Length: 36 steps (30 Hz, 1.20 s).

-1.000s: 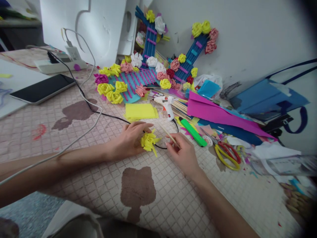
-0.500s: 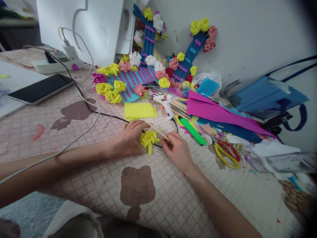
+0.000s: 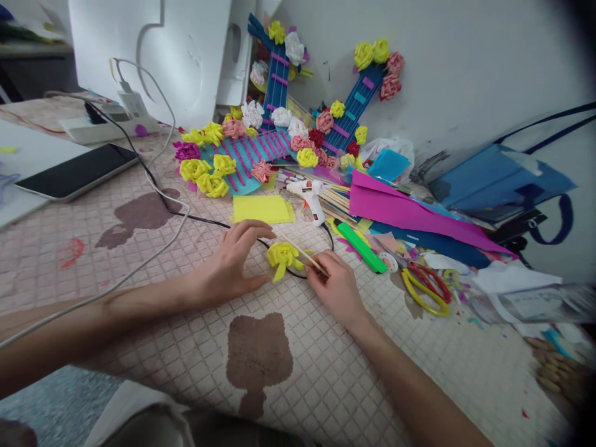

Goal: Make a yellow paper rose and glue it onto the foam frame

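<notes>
A yellow paper flower (image 3: 283, 256) lies on the patterned tablecloth between my hands, over a black cable. My left hand (image 3: 237, 261) is just left of it, thumb and fingers apart, with nothing held. My right hand (image 3: 334, 282) pinches a thin wooden stick (image 3: 302, 251) that slants up and left past the flower's upper edge. Whether the stick touches the petals I cannot tell. Beyond the flower are a stack of yellow paper (image 3: 263, 208) and a white glue gun (image 3: 308, 197).
A green cutter (image 3: 361, 246) and scissors with red and yellow handles (image 3: 426, 288) lie to the right. Flower-covered blue paper pieces (image 3: 246, 155) stand at the back. A tablet (image 3: 79, 172) and power strip (image 3: 107, 126) are on the left, and a white cable (image 3: 153, 248) crosses my left forearm.
My left hand has let go of the yellow paper flower and drawn slightly left, opening its fingers. The right hand keeps its pinch on the wooden stick.
</notes>
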Tool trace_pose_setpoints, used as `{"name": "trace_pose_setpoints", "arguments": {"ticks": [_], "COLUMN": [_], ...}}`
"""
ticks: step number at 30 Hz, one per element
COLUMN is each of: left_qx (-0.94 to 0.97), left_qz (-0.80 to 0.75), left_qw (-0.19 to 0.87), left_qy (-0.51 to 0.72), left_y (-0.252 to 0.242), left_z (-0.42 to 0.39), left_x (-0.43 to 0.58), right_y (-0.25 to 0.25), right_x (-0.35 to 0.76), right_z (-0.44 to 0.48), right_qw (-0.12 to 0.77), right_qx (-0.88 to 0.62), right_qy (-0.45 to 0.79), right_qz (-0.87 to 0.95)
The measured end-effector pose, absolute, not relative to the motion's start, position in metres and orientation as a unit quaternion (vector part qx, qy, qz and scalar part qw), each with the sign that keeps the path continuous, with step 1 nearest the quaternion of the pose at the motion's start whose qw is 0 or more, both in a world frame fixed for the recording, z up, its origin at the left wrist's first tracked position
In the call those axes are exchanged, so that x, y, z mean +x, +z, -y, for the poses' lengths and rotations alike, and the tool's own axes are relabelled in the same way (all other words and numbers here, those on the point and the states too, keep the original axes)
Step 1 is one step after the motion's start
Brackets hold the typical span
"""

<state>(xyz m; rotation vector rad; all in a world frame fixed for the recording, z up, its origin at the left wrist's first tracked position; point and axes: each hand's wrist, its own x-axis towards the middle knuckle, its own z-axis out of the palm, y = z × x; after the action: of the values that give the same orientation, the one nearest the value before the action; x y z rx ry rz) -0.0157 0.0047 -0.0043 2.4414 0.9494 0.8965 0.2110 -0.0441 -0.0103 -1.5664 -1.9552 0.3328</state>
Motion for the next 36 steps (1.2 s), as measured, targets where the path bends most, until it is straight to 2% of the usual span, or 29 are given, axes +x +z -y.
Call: {"name": "trace_pose_setpoints", "arguments": {"ticks": [4,8,22,36], "left_qx": [0.860,0.883,0.837,0.826], "left_qz": [-0.344,-0.334,-0.372,-0.356], "left_qw": [0.171,0.165,0.272,0.274], "left_qy": [0.337,0.286,0.295,0.340], "left_y": [0.005,0.001,-0.008,-0.014], "left_z": [0.005,0.005,-0.011,-0.017], "left_x": [-0.018,-0.015,-0.003,0.001], "right_y": [-0.006,-0.005,-0.011,-0.011], "right_x": [0.211,0.212,0.211,0.209], "right_z": [0.044,0.045,0.044,0.045], "right_qw": [0.340,0.359,0.364,0.361], "right_qx": [-0.597,-0.597,-0.587,-0.578], "right_qy": [0.153,0.183,0.198,0.194], "right_qz": [0.711,0.694,0.696,0.706]}}
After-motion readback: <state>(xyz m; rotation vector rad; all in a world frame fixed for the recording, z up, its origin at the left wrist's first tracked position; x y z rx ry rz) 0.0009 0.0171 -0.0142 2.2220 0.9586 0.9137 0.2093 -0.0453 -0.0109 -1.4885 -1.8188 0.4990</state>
